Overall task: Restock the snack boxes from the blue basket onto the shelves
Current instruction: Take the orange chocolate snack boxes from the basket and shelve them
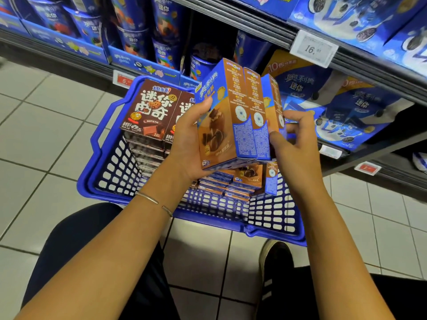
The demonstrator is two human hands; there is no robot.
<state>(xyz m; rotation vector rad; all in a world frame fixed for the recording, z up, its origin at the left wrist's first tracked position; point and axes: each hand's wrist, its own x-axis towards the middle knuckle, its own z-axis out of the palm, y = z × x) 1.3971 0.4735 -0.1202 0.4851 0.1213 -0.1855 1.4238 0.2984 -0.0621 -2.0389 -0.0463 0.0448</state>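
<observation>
Blue-brown boxes (240, 116) upright, gripped between left hand (187, 144), right hand (293, 144).

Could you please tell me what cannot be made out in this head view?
Head view.
Count of held boxes: three edges show; right hand hides any further ones.
Contents of blue basket: left hand and held boxes cover the middle.
Digits on red price tag, lower right: blurred.

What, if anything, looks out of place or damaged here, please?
Nothing looks spilled or damaged. One oddity: in the blue basket, one blue-and-brown box stands on end beside the flat stack of its kind. The held boxes, between left hand and right hand, look intact.
</observation>
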